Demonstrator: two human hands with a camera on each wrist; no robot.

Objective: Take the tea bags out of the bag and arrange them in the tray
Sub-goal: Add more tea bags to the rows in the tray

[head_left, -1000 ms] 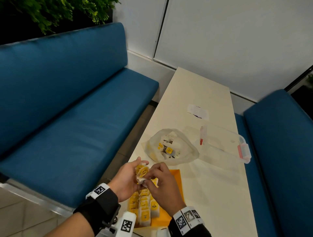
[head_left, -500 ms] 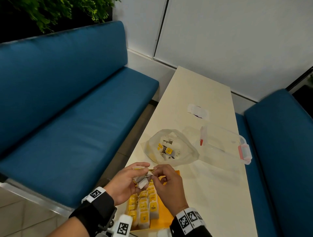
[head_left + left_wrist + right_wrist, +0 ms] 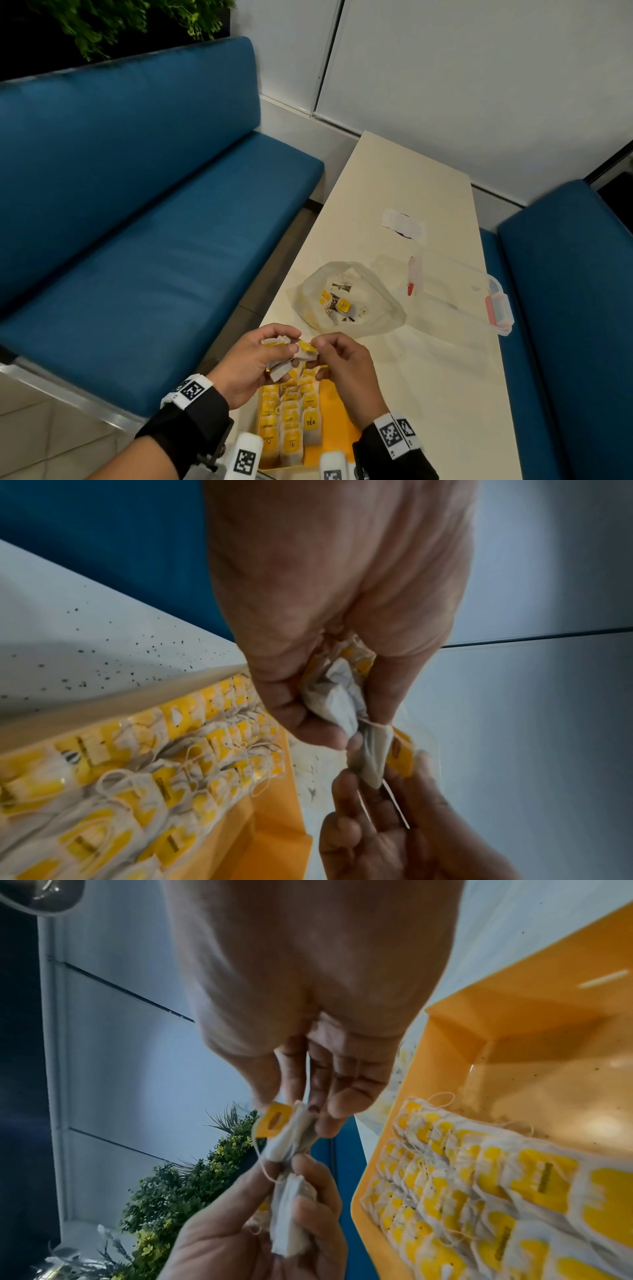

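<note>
Left hand [image 3: 251, 366]: clutches a bunch of tea bags [image 3: 337, 696] above the tray [image 3: 337, 409].
Right hand [image 3: 346, 373]: pinches one tea bag [image 3: 306, 350] beside the bunch.
Tray: rows of tea bags inside.
Bag [image 3: 349, 298]: beyond the tray, holding more.

Two hands work above the table: the left hand [image 3: 251, 365] and the right hand [image 3: 342, 371]. One yellow tray [image 3: 337, 430] holds three rows of tea bags [image 3: 291, 421], too overlapped to count exactly. One plastic bag [image 3: 349, 298] shows perhaps two yellow tags. There is one clear lidded container [image 3: 459, 298], one paper slip [image 3: 404, 224], and two blue benches [image 3: 137, 212].
</note>
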